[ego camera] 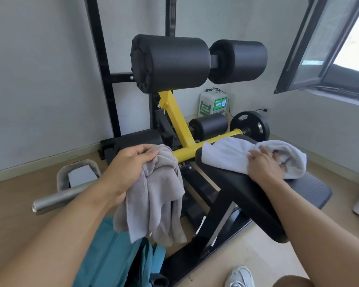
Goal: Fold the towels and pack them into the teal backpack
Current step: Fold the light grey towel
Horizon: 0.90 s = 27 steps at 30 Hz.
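Below the left hand [131,168] stands the open teal fabric backpack [114,255], over which that hand grips a crumpled grey terry towel [155,195] hanging limp, while the right hand [265,164] pinches a rumpled white towel [226,156] on the black padded worktop [257,195].

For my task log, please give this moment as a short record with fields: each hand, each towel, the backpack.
left hand: grips the grey towel, which hangs bunched in the air
right hand: rests on the white towel
white towel: unfolded, on the black bench pad
teal backpack: on the floor under the grey towel
packed towels: none visible
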### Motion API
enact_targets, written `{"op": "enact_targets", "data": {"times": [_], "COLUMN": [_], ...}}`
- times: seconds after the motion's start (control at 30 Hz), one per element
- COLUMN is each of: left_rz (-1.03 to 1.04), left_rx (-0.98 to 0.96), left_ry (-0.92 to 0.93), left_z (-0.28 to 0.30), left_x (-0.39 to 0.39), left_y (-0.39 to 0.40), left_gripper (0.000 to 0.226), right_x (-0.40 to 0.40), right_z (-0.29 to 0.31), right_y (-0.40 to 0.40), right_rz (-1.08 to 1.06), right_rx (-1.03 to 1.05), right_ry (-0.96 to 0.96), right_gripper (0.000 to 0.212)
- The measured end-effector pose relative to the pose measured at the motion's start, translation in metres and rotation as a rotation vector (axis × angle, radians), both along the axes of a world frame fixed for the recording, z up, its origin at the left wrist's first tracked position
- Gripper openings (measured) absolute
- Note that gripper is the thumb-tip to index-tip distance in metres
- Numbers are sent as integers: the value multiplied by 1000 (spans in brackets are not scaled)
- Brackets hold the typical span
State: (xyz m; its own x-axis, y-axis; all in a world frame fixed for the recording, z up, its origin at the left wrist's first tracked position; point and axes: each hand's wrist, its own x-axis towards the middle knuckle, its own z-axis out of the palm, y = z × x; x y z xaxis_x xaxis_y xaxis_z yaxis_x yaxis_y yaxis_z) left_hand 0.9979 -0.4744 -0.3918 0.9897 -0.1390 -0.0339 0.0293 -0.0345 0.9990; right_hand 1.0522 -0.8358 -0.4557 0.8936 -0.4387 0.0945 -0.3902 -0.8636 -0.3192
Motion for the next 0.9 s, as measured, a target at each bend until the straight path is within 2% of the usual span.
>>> {"op": "enact_targets", "data": {"times": [0.07,0.17,0.23,0.3,0.37,0.4,0.43,0.53,0.6,0.67,0.77,0.9], "left_rz": [-10,-43,-88,-154,-231,-262,-281,-277,-248,-146,-38,-16], "left_rx": [-3,-1,9,32,56,69,91,194,290,414,542,535], "left_ry": [-1,-2,-1,-1,0,0,1,-14,-46,-97,-199,-291], "left_z": [0,2,5,8,9,9,9,5,1,-7,-16,-23], "left_x": [-1,-3,-4,-5,-5,-4,-3,-2,-1,3,4,1], "left_y": [7,11,10,9,8,8,8,7,6,6,2,-5], "left_gripper": [18,16,15,16,16,20,25,34,37,38,41,15], "right_x": [-3,-16,-29,-47,-70,-76,-78,-77,-74,-74,-76,-81], "right_z": [6,34,54,65,69,66,59,45,36,30,27,31], "right_y": [3,18,44,83,124,138,145,154,156,159,159,167], "right_rz": [6,45,150,411,738,851,904,845,768,716,706,685], "right_rx": [-70,-303,-284,23,592,767,830,717,599,588,697,773], "right_ry": [28,95,-26,-193,-141,-81,-44,-92,-114,-123,-199,-243], "right_gripper": [36,35,33,37,38,40,38,16,10,14,26,25]}}
